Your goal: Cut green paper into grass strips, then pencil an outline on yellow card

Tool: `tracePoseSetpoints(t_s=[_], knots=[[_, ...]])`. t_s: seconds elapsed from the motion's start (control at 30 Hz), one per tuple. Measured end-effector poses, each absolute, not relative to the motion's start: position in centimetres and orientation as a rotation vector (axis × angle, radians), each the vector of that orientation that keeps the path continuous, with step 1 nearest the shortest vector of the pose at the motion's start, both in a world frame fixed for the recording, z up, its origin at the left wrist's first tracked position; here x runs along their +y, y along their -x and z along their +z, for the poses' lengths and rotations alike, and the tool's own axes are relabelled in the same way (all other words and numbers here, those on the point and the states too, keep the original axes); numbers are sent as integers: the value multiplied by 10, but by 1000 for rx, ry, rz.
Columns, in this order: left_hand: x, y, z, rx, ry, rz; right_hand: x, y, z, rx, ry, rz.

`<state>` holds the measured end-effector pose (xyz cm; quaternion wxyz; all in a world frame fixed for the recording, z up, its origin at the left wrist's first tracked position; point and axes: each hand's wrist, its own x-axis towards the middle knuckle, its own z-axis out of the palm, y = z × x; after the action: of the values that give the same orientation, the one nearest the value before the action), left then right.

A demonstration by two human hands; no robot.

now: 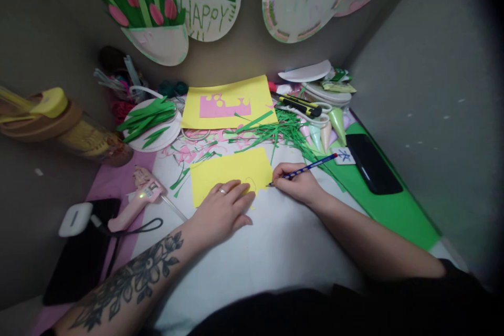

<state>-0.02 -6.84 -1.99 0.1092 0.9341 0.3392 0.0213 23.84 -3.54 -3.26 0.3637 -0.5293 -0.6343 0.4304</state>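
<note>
My left hand (224, 207) lies flat with its fingers spread on the lower part of a yellow paper sheet (220, 170); a ring is on one finger. A curved pencil line shows on the sheet beside the fingertips, and the lower right edge looks cut out in places. My right hand (295, 182) grips a blue patterned pencil (311, 166), its tip down by the sheet's right edge. Whether the tip touches the paper I cannot tell. Behind lies a second yellow sheet (252, 89) with a cut pink paper piece (224, 107) on it.
A pink glue gun (145, 194) with a lit green light lies left. Green paper strips (275, 131), box cutters (299, 105) and a plate of green paper leaves (136, 139) are behind. A phone (372, 163) lies right, a tumbler (79, 131) left. Paper-plate tulip crafts (157, 44) hang above.
</note>
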Motion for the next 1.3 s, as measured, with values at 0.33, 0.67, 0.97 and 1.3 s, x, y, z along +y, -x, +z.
tracePoseSetpoints(t_s=[0.33, 0.67, 0.97, 1.3], knots=[[-68, -1, -19, 998, -2747, 53, -34, -239, -36, -1579, 1395, 1043], [-69, 0, -18, 998, -2755, 61, -34, -239, -36, -1588, 1387, 1056], [-69, 0, -18, 995, -2747, 71, -33, -238, -36, -1597, 1401, 1034], [-69, 0, -18, 995, -2740, 63, -33, -238, -36, -1610, 1406, 1031]])
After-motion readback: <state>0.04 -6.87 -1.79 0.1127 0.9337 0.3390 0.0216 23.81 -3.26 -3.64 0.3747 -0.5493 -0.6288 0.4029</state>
